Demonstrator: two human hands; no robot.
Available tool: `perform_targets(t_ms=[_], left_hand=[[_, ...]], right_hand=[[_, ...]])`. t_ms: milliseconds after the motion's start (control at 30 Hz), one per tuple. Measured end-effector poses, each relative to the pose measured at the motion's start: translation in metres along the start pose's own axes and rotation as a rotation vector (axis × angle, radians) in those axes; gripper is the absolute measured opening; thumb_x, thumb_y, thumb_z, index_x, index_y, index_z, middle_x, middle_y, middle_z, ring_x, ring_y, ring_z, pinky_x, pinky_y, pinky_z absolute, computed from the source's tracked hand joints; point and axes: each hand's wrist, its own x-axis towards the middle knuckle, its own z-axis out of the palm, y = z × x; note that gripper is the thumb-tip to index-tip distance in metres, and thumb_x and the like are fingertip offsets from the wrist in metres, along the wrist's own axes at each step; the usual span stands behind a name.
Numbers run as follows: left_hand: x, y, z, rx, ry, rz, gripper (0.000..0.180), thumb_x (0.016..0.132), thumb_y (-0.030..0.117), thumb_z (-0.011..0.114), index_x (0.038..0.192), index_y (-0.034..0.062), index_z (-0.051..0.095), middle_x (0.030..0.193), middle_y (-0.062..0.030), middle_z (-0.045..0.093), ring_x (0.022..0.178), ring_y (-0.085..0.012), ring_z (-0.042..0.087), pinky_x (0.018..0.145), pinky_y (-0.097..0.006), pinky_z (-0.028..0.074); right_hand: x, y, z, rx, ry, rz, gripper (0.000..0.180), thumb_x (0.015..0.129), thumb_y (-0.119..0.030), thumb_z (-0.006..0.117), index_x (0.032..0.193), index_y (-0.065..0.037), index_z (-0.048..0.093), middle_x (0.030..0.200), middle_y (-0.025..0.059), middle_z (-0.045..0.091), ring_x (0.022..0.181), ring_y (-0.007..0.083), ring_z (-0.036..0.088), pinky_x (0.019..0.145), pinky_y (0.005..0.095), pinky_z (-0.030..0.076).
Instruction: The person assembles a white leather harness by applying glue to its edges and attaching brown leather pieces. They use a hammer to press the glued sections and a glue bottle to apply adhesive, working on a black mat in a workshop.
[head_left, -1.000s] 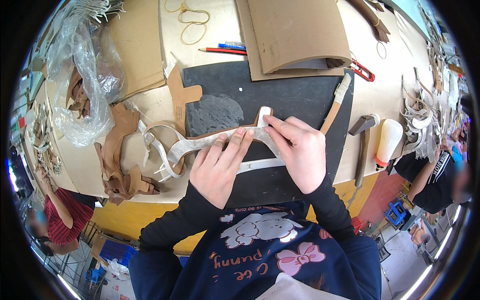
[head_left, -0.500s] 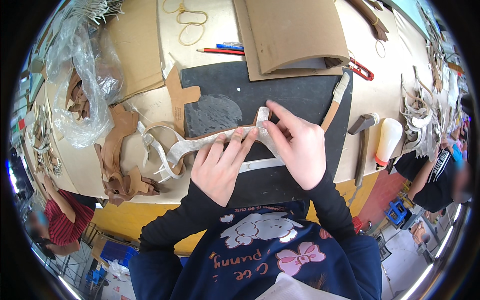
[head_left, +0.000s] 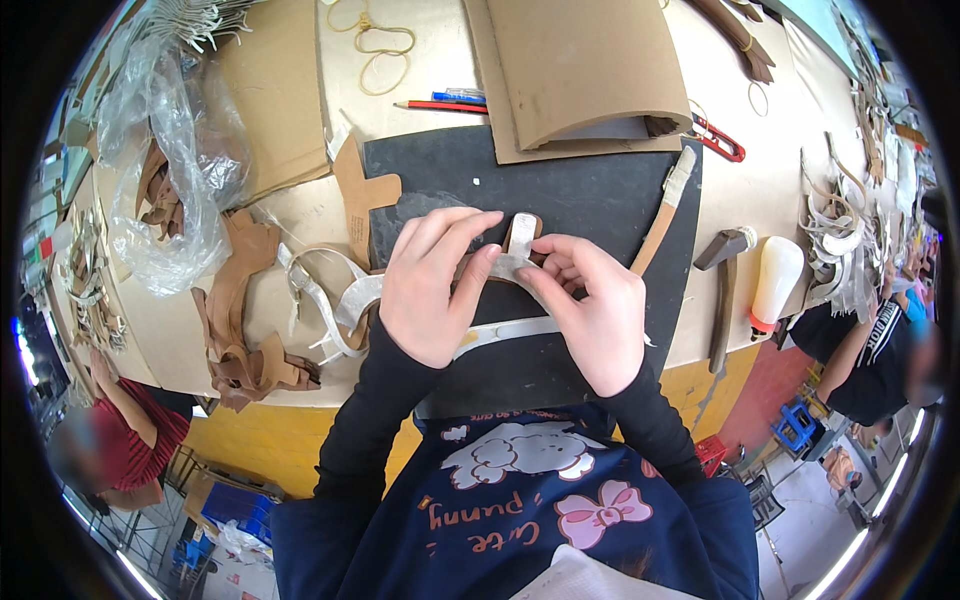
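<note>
On a black work mat [head_left: 500, 375] lies a curved leather strap piece [head_left: 522, 237], whitish on its upper face with brown edging and a short upright tab. My left hand [head_left: 425, 285] is over the strap's left stretch, thumb and fingers apart, fingertips beside the tab and gripping nothing. With thumb and fingers, my right hand [head_left: 595, 315] pinches the strap just right of the tab's base. Below both hands runs a narrow white strip [head_left: 510, 330]. Beyond my left wrist, the strap's pale left end [head_left: 358, 300] rests near a looped white strap [head_left: 315, 290].
Left are a brown leather cross-shaped piece [head_left: 362, 195], brown leather straps [head_left: 245, 260] and a clear plastic bag [head_left: 160, 230]. Cardboard [head_left: 590, 60] overlaps the mat's far edge. To the right lie a wrapped-handle tool [head_left: 665, 210], a hammer [head_left: 725, 280], a white bottle [head_left: 777, 280] and a red cutter [head_left: 720, 138].
My left hand has lifted off the strap and turned, its fingers now spread further up near the tab. My right hand has drawn its extended index finger back into a pinch.
</note>
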Motion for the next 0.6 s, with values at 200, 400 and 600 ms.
perform_targets(t_ms=[200,400,600], left_hand=[[0.016,0.004,-0.021,-0.429,-0.230,-0.208,0.015,0.091,0.010,0.072,0.099,-0.0025,0.075,0.080,-0.0113,0.075,0.067,-0.0070,0.066,0.062,-0.024,0.051],[0.011,0.017,-0.019,-0.651,-0.170,-0.221,0.018,0.091,0.010,0.075,0.104,-0.0017,0.077,0.086,-0.0070,0.077,0.074,-0.0070,0.068,0.069,-0.021,0.054],[0.008,0.018,-0.018,-0.701,-0.156,-0.289,0.019,0.092,0.010,0.074,0.106,-0.0016,0.077,0.089,-0.0063,0.077,0.079,-0.0059,0.068,0.072,-0.021,0.054]], right_hand=[[-0.005,-0.006,-0.011,-0.030,0.070,-0.322,0.020,0.080,-0.001,0.081,0.097,0.001,0.071,0.084,0.0083,0.069,0.071,0.0142,0.066,0.065,0.0263,0.053],[-0.007,-0.019,-0.020,0.137,0.090,-0.119,0.014,0.081,-0.001,0.080,0.091,0.001,0.069,0.079,0.0072,0.065,0.067,0.0147,0.064,0.061,0.0261,0.051],[-0.010,-0.020,-0.021,0.152,0.102,-0.161,0.012,0.082,-0.001,0.079,0.089,0.000,0.068,0.079,0.0078,0.064,0.066,0.0154,0.065,0.059,0.0270,0.051]])
